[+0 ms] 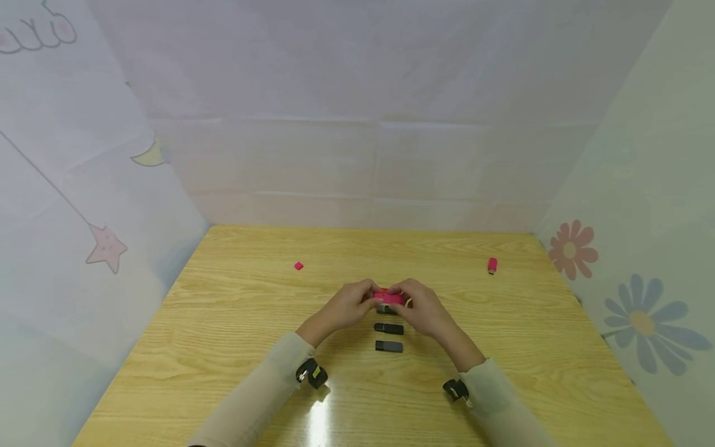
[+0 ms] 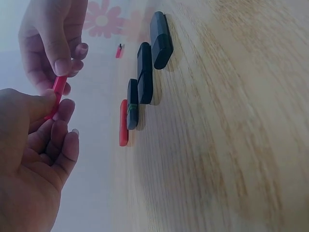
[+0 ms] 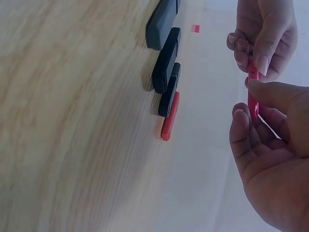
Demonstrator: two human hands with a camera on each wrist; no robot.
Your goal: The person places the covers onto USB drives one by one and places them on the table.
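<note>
Both hands are raised over the table and meet at a pink USB stick [image 1: 389, 298]. The left hand [image 1: 349, 304] pinches one end between thumb and fingers; the right hand [image 1: 421, 307] pinches the other end the same way. In the left wrist view the pink stick [image 2: 60, 87] shows as a thin strip between the two thumbs. Below it on the table lies a row of sticks: a red one [image 2: 123, 123] farthest away, then a dark one with a green line [image 2: 132, 104], a black one [image 1: 388, 328] and a grey-black one [image 1: 388, 346] nearest the body.
A small pink cap [image 1: 298, 266] lies at the back left of the wooden table [image 1: 223, 323]. At the back right is another pink USB stick [image 1: 492, 264] with its metal plug bare. Printed wall sheets [image 1: 374, 155] border the table's back and sides.
</note>
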